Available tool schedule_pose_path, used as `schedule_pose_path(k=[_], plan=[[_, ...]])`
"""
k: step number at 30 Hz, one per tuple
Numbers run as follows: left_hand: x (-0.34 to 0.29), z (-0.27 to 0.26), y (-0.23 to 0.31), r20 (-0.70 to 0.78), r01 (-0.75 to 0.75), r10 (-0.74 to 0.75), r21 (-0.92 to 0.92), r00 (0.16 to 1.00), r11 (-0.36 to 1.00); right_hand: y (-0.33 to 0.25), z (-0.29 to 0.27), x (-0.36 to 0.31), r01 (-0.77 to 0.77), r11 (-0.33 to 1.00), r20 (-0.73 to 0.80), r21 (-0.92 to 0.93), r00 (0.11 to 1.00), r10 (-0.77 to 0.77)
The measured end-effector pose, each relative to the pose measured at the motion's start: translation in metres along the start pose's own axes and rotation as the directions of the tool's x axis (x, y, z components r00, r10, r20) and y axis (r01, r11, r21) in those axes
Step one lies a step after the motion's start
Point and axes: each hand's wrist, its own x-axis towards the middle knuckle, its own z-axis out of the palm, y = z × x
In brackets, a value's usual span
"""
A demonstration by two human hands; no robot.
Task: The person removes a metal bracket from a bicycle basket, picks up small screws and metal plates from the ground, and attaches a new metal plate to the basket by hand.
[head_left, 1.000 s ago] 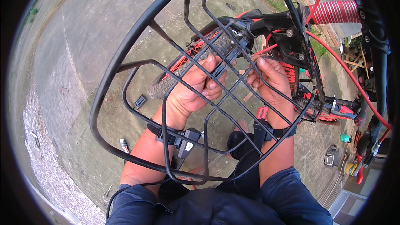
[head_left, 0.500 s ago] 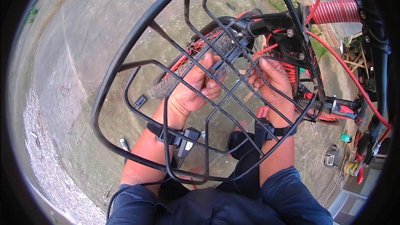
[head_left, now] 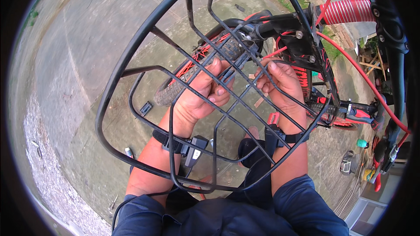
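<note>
A black wire bicycle basket (head_left: 99,122) spans the middle, and I see both hands through its bars. Behind the mesh, my left hand (head_left: 203,89) is closed with the thumb up, its fingers around a dark grey, two-barred metal piece (head_left: 227,76); I cannot tell its exact kind. My right hand (head_left: 282,81) is closed in a pinch just to the right; basket bars cover the fingertips, and what they grip is too small to make out. A red cable (head_left: 275,53) runs close above it. Beyond the left hand is the bicycle's knobbly tyre (head_left: 168,94).
Handlebar parts (head_left: 391,39) and a red striped tube (head_left: 350,12) stand at the right, with a looping red cable (head_left: 352,61). On the concrete lie a small black part (head_left: 145,108), a small white-sided cylinder (head_left: 129,152) and a grey-black object (head_left: 348,162). Black devices (head_left: 196,150) are strapped to both wrists.
The basket and bicycle sit slightly further left in the picture. Both hands keep almost the same pose, the right shifting slightly left with the basket.
</note>
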Motion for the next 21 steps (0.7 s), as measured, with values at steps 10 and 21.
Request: schedule_pose_path(k=[10, 21], plan=[[0.003, 0.002, 0.003, 0.054, -0.031, 0.029, 0.047, 0.998, 0.998, 0.007, 0.006, 0.004, 0.057, 0.998, -0.046, 0.022, 0.997, -0.056], [0.001, 0.001, 0.002, 0.039, -0.037, 0.036, 0.037, 0.999, 0.999, 0.010, 0.004, 0.005, 0.059, 0.994, -0.018, 0.094, 0.998, -0.058]])
